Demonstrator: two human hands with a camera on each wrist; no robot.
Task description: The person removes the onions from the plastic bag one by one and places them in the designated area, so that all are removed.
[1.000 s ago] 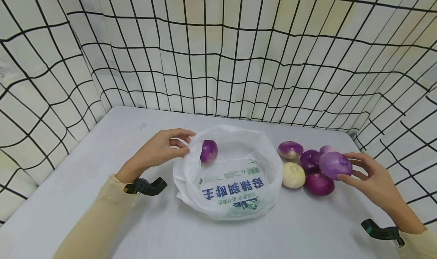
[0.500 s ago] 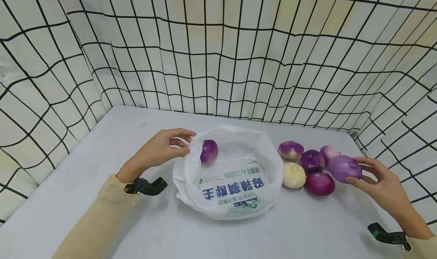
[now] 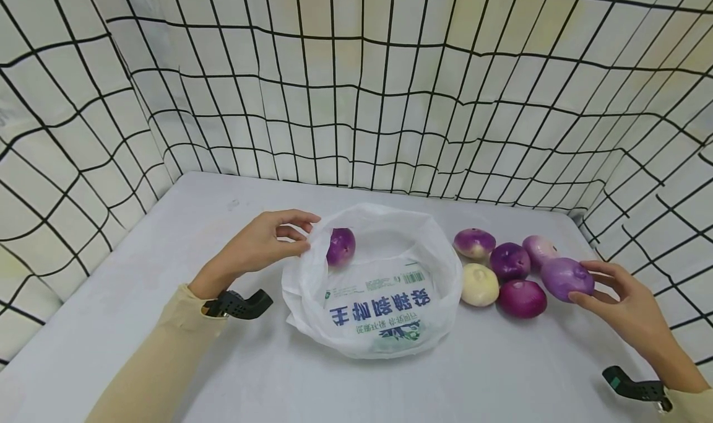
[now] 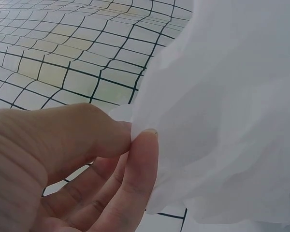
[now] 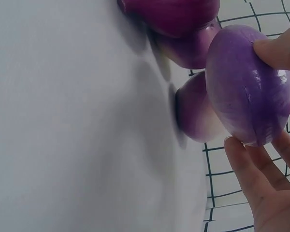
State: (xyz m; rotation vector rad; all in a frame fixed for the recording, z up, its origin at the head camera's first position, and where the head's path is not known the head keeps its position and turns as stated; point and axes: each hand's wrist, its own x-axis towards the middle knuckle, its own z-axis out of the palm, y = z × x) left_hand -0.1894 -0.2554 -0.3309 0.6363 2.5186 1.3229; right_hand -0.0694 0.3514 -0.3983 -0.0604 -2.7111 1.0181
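A white plastic bag (image 3: 367,342) with blue and green print stands with its mouth spread wide, a purple onion (image 3: 341,247) inside at its left. My left hand (image 3: 262,243) pinches the bag's left rim between thumb and fingers; the left wrist view shows the thin white film in that pinch. At the right, my right hand (image 3: 626,302) grips a light purple onion (image 5: 246,87) between thumb and fingertips. In the right wrist view this onion appears raised off the table. Close by lie a pale pink-purple onion (image 3: 539,251) and a deep magenta onion (image 3: 522,299).
Further onions lie right of the bag: a dark purple onion (image 3: 509,262), a purple-and-white onion (image 3: 474,244) and a cream onion (image 3: 479,285). The white table (image 3: 234,361) is bounded at the back and sides by black grid netting (image 3: 362,88) over pale sheeting.
My right hand has moved the light purple onion to the right and slightly down, away from the group, uncovering more of the pale onion behind. My left hand and the bag stay put.
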